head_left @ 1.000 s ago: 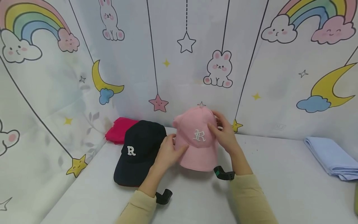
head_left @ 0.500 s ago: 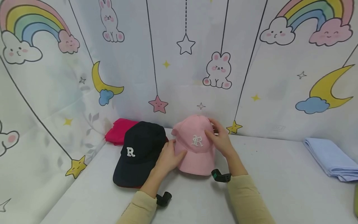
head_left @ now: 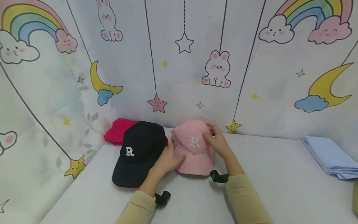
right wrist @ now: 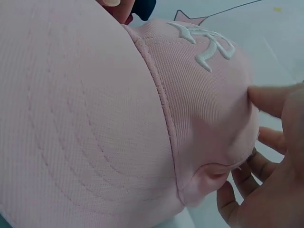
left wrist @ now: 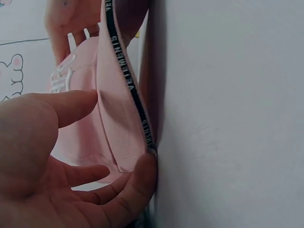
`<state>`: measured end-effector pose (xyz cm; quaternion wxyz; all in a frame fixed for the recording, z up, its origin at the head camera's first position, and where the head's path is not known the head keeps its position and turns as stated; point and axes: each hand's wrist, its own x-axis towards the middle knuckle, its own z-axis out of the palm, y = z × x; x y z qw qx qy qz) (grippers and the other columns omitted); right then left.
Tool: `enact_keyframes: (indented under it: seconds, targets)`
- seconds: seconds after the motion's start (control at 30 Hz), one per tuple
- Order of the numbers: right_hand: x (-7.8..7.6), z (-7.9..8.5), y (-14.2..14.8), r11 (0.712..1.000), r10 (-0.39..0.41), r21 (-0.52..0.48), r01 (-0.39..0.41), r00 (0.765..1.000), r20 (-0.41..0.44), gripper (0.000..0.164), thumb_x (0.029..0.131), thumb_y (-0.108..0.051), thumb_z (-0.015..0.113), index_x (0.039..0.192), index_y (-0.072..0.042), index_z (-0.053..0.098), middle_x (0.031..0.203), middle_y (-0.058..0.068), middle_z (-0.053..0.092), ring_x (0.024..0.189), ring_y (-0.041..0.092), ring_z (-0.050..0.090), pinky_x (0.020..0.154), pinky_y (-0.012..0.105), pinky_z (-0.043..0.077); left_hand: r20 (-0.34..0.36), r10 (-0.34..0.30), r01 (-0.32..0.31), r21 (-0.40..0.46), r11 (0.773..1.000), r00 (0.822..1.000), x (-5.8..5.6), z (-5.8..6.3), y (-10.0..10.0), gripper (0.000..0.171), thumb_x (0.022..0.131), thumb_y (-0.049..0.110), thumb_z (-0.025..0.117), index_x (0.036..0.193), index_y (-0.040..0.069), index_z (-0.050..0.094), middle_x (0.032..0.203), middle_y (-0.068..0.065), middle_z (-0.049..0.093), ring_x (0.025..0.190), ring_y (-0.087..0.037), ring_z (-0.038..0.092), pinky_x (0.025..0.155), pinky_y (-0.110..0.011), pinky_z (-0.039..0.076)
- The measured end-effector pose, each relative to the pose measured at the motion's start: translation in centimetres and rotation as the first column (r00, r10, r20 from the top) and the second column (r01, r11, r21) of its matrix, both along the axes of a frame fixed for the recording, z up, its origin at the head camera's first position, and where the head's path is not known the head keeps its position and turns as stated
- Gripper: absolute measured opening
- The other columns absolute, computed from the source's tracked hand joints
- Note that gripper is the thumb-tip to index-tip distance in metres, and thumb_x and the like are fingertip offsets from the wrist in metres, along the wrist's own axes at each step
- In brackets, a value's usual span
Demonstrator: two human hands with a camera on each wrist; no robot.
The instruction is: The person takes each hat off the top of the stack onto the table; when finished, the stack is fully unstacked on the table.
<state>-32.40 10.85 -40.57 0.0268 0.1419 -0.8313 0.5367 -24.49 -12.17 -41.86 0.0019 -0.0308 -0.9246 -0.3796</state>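
A pink baseball cap (head_left: 195, 161) with a white embroidered letter sits on the white table, its brim toward me. On its left side my left hand (head_left: 167, 160) holds the cap's lower edge. In the left wrist view the thumb lies on the pink cloth (left wrist: 78, 123) and the fingers curl under near the black inner tape (left wrist: 124, 66). My right hand (head_left: 218, 141) grips the right side of the crown, thumb on the front and fingers round the back, as the right wrist view shows beside the crown (right wrist: 209, 99).
Just left of the pink cap lies a dark navy cap (head_left: 145, 140) with a white R, close to my left hand. Behind it is a folded red cloth (head_left: 118, 130). A folded light blue cloth (head_left: 332, 157) lies at the right. A printed backdrop (head_left: 179, 77) stands behind.
Both hands have lowered the pink cap toward the table and moved it slightly left. Its brim now lies close to the tabletop. The navy cap stays in place.
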Motion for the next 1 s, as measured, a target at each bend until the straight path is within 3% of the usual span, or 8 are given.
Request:
enact_keyframes:
  seconds: [0.2, 0.37, 0.5, 0.73, 0.83, 1.0]
  targets:
    - [0.1, 0.4, 0.2, 0.998, 0.03, 0.046, -0.032, 0.999, 0.031, 0.09, 0.09, -0.034, 0.075, 0.159, -0.008, 0.023, 0.141, 0.022, 0.043, 0.126, 0.036, 0.044, 0.099, 0.054, 0.046, 0.018, -0.046, 0.046, -0.01, 0.999, 0.999, 0.2, 1.0, -0.4, 0.076, 0.093, 0.038, 0.068, 0.149, -0.003, 0.037, 0.142, -0.025, 0.047, 0.131, -0.035, 0.046, 0.108, -0.053, 0.039]
    - [0.5, 0.7, 0.2, 0.978, 0.034, 0.208, -0.032, 0.999, -0.003, 0.117, 0.075, -0.04, 0.086, 0.162, -0.014, 0.011, 0.147, 0.024, 0.03, 0.134, 0.04, 0.033, 0.102, 0.061, 0.042, 0.019, -0.084, 0.085, -0.017, 0.996, 0.996, 0.5, 2.0, -0.8, 0.077, 0.094, 0.039, 0.068, 0.151, -0.002, 0.035, 0.14, -0.024, 0.049, 0.129, -0.035, 0.048, 0.108, -0.053, 0.04]
    - [1.1, 0.9, 0.0, 0.954, 0.042, 0.297, -0.038, 0.999, -0.008, 0.13, 0.067, -0.044, 0.091, 0.162, -0.021, 0.006, 0.152, 0.023, 0.02, 0.136, 0.042, 0.022, 0.102, 0.067, 0.037, -0.008, -0.125, 0.125, -0.018, 0.992, 0.992, 0.8, 2.9, -1.1, 0.078, 0.094, 0.04, 0.069, 0.151, -0.001, 0.035, 0.136, -0.023, 0.051, 0.126, -0.035, 0.051, 0.105, -0.052, 0.043]
    - [1.6, 0.5, -0.4, 0.93, 0.037, 0.366, -0.022, 0.999, -0.034, 0.136, 0.064, -0.049, 0.092, 0.162, -0.021, 0.003, 0.15, 0.023, 0.019, 0.134, 0.043, 0.022, 0.099, 0.072, 0.035, -0.112, -0.176, 0.181, 0.034, 0.983, 0.978, 1.6, 4.5, -1.4, 0.079, 0.094, 0.038, 0.07, 0.153, 0.002, 0.033, 0.135, -0.019, 0.05, 0.121, -0.034, 0.054, 0.099, -0.049, 0.048]
    - [1.6, 0.0, -0.7, 0.926, 0.038, 0.377, -0.023, 0.999, -0.032, 0.136, 0.063, -0.049, 0.092, 0.162, -0.024, 0.003, 0.15, 0.02, 0.02, 0.133, 0.041, 0.022, 0.098, 0.072, 0.036, -0.16, -0.161, 0.171, 0.056, 0.984, 0.974, 2.2, 5.2, -1.9, 0.078, 0.094, 0.036, 0.07, 0.155, 0.006, 0.033, 0.135, -0.015, 0.049, 0.116, -0.031, 0.054, 0.094, -0.048, 0.05]
    - [1.5, -0.4, -0.9, 0.923, 0.045, 0.383, -0.033, 0.999, -0.022, 0.137, 0.063, -0.048, 0.092, 0.162, -0.025, 0.001, 0.149, 0.019, 0.02, 0.134, 0.041, 0.021, 0.097, 0.071, 0.038, -0.223, -0.126, 0.141, 0.051, 0.989, 0.967, 3.2, 5.8, -3.2, 0.076, 0.094, 0.033, 0.072, 0.155, 0.01, 0.034, 0.143, -0.014, 0.045, 0.121, -0.029, 0.051, 0.092, -0.045, 0.053]
